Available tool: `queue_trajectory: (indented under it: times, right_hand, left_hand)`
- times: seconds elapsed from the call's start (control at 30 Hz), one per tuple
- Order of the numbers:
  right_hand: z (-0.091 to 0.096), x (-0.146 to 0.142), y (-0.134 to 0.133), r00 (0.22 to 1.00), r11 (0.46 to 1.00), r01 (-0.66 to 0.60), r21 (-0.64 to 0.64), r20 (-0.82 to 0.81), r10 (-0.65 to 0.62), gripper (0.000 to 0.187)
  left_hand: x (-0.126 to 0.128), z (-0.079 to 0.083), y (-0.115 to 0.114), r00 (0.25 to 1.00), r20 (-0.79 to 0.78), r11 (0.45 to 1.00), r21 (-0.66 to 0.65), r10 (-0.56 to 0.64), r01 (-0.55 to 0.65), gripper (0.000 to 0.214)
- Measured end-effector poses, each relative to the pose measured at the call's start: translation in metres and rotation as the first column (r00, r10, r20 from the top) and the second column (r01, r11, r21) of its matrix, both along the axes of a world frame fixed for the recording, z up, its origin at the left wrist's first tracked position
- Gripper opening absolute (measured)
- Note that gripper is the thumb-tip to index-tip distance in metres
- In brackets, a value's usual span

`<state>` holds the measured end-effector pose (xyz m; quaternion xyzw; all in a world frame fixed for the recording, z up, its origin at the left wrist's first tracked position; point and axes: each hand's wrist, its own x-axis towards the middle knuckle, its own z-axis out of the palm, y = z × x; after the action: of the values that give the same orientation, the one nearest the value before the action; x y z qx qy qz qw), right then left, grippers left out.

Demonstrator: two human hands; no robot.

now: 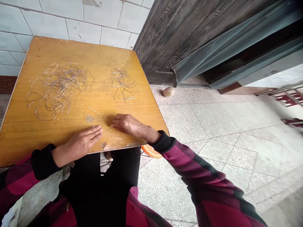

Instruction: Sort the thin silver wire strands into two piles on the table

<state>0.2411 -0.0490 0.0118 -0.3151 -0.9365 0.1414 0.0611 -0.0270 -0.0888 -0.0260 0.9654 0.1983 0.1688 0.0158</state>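
My left hand [81,142] lies flat on the wooden table [28,132], fingers stretched out and pressing one end of a thin pale strand [107,130]. Fingers curled, my right hand [126,124] rests on the table just right of the left, pinching the other end of that strand. Farther back on the left lies a large loose heap of thin strands [59,88]. A smaller heap of strands [120,83] is spread at the back right. One single curved strand [96,111] lies between the heaps and my hands.
The table stands against a white tiled wall [71,15]. A dark carved door [189,37] is on the right, a small round object [169,91] on the stone floor at its foot. An orange stool edge [150,152] shows under the table. Red metal frames [290,99] stand far right.
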Motion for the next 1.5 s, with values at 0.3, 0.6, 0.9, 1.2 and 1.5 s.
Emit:
queue_trajectory:
  times: [0.3,0.6,0.9,1.2,1.5]
  right_hand:
    - [-0.01,0.013,-0.002,0.953,0.93,0.161,-0.329,-0.192,-0.233,0.011]
    - [0.021,0.022,0.018,0.951,0.892,0.161,-0.422,-0.174,-0.254,0.012]
    - [0.013,-0.02,0.042,0.919,0.928,0.293,-0.228,-0.2,-0.339,0.013]
    - [-0.005,-0.052,0.03,0.973,0.972,0.218,0.092,0.053,-0.223,0.018]
    - [-0.008,-0.048,0.014,0.969,0.968,0.103,0.228,0.198,-0.15,0.021]
  left_hand:
    - [0.004,0.005,-0.003,1.0,-0.009,0.994,0.108,0.015,-0.014,0.045]
    - [0.029,0.021,-0.011,0.993,0.051,0.971,0.207,0.109,-0.118,0.025]
    - [0.046,0.03,-0.008,0.984,-0.038,0.974,0.153,0.173,-0.166,0.016]
    - [0.048,0.014,-0.008,0.971,-0.018,0.966,0.109,0.237,-0.234,0.006]
    - [0.06,0.007,-0.021,0.936,-0.034,0.927,0.156,0.351,-0.342,0.007]
